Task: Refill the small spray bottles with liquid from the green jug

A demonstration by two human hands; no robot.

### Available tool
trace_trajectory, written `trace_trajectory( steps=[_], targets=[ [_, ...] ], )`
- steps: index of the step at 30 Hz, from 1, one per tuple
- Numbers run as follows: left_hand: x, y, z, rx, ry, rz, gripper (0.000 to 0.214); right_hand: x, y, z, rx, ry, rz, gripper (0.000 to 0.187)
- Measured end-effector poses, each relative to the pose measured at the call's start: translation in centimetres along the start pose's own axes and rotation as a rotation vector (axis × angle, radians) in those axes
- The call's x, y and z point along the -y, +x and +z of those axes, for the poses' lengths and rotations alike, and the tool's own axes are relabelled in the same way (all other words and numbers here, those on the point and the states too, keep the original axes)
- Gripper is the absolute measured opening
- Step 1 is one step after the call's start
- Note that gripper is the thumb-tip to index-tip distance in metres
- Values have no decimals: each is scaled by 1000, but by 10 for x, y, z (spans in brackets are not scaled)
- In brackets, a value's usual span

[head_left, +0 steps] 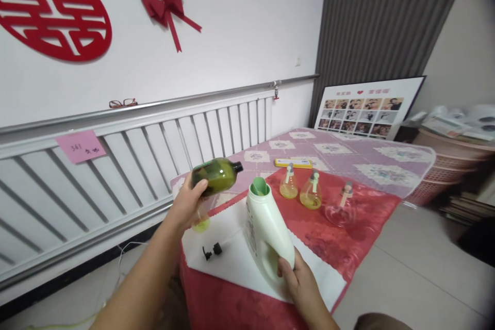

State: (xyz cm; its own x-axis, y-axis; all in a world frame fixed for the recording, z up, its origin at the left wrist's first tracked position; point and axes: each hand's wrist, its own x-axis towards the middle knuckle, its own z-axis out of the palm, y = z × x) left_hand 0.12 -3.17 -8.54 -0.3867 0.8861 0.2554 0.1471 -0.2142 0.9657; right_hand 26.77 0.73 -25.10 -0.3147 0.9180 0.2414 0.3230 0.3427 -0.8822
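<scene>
My left hand (192, 192) is closed around a dark green bottle (217, 176), tipped on its side with its black neck pointing right. My right hand (296, 278) grips the lower part of a white detergent jug (270, 227). The jug leans to the left, and a green pour spout (259, 186) shows in its mouth. The bottle's neck is up and left of that spout, apart from it. A black pump head (212, 250) lies on the white sheet (216, 268) below my left hand. Partly behind that hand stands a small clear container (201, 223) with yellow liquid.
Several clear flasks with labelled stoppers stand on the red cloth (320, 240), among them a yellow-filled one (311, 197) and a colourless one (341, 211). Behind them lies a yellow box (293, 163). A white radiator (154, 160) runs along the wall.
</scene>
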Motion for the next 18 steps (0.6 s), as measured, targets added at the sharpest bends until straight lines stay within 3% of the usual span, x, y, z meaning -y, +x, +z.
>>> trace_trajectory(
  steps=[6,9,12,14,16,18],
  targets=[
    [105,-66,-23,-224,-569,-293,50,1,1,-3,6,-79,31,40],
    [143,-96,-24,-238,-850,-342,40,0,3,-2,-20,-122,89,40],
    [163,-116,-19,-220,-1056,-399,31,-6,-1,-5,-64,-95,98,45],
    [168,-123,-18,-233,-1141,-426,27,-8,-8,-11,-182,-106,63,50],
    [171,-127,-19,-251,-1202,-430,25,-4,-19,-19,-331,-175,-10,51],
    [174,-129,-24,-268,-1249,-409,25,7,-28,-23,-376,-247,-125,43]
  ],
)
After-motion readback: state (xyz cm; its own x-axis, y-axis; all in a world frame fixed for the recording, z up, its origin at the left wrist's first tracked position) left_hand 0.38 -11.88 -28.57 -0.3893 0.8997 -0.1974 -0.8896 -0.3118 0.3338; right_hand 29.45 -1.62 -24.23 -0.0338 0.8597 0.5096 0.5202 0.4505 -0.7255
